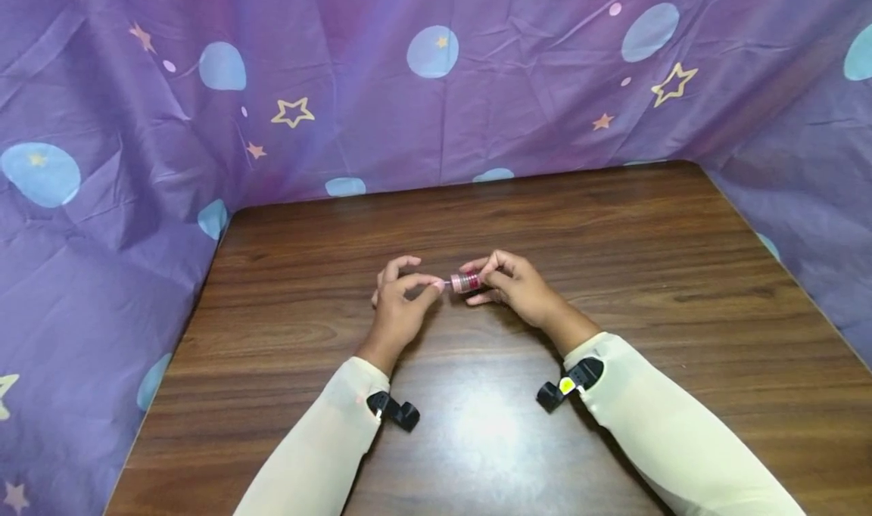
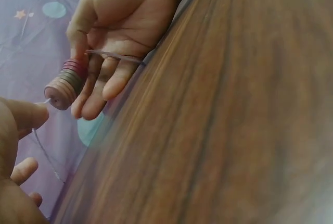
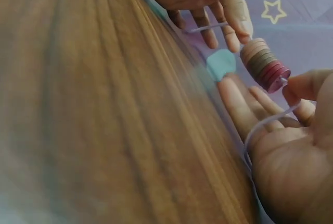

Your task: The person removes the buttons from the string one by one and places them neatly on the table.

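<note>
A stack of round buttons [image 1: 466,282], pink, grey-brown and dark red, is threaded on a thin purple string [image 3: 256,126]. My left hand [image 1: 398,304] pinches the string between thumb and index finger, close to the pink end. At the dark red end, my right hand [image 1: 523,290] pinches the string the same way, its other fingers spread beneath the stack. In the left wrist view, small holes show in the face of the outermost pink button [image 2: 57,99]. Loose string trails down from each hand. The stack is held in the air between both hands.
Below the hands lies a brown wood-grain table [image 1: 306,334], with a bright glare patch near its front. A purple cloth [image 1: 368,107] with stars and blue ovals hangs behind it and at both sides. Each sleeved wrist wears a black camera mount [image 1: 571,383].
</note>
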Available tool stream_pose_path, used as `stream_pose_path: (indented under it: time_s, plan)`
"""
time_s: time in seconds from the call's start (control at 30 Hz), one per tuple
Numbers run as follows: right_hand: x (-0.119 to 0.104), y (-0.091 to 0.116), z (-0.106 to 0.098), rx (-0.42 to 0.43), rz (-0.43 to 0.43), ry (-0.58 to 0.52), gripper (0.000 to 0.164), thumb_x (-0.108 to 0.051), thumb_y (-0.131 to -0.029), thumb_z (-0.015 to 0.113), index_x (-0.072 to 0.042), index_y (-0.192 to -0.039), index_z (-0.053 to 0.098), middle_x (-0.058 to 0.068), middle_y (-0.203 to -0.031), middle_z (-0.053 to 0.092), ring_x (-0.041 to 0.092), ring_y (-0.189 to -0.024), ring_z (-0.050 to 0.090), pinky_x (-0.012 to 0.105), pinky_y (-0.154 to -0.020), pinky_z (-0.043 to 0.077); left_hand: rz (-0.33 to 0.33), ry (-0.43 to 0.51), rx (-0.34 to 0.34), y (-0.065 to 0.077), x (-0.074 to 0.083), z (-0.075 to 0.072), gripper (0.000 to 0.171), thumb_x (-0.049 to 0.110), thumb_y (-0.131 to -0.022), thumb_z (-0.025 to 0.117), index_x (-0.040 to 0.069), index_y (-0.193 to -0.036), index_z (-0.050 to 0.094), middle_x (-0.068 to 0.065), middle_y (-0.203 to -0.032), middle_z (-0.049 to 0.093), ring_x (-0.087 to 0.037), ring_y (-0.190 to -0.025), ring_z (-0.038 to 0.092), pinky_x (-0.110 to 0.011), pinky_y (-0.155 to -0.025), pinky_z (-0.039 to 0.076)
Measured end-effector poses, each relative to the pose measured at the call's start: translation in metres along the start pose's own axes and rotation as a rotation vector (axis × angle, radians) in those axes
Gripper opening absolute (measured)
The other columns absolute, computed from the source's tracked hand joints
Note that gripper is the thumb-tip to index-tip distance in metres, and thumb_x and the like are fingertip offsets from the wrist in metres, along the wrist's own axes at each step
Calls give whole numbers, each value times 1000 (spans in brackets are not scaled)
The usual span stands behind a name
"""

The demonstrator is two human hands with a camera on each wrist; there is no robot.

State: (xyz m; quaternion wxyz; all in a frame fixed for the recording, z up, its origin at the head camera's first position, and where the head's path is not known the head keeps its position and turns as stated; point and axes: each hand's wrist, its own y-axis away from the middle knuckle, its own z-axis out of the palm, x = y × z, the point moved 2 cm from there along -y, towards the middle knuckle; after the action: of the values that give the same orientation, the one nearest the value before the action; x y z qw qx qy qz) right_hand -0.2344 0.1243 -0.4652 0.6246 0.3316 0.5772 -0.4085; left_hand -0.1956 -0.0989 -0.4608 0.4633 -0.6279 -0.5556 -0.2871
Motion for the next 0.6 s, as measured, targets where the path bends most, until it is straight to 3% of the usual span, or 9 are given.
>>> stream_pose_path:
  time_s: [0.1,0.27,0.6]
  plan:
    - [2,4,3,-80,31,-165,20,4,-107,36,2,-90,45,30,-142,65,28,-111,80,54,-92,67,7,25,3,2,0,2,10,20,-92,85,11,-96,86,-11,-148,61,-36,-148,43,-65,-119,19]
    - [4,9,7,-141,69,-319,24,1,-105,31,-7,-90,47,14,-124,78,34,-111,81,57,-95,65,22,42,6,4,2,1,10,19,-92,83,10,-97,86,-14,-149,60,-37,-146,45,-66,-119,22]
    - [-1,19,10,-117,91,-455,32,4,-102,26,-8,-86,51,22,-117,77,38,-108,81,51,-93,67,84,53,0,12,3,4,9,17,-93,84,10,-97,87,-17,-149,60,-39,-142,50,-66,-117,30]
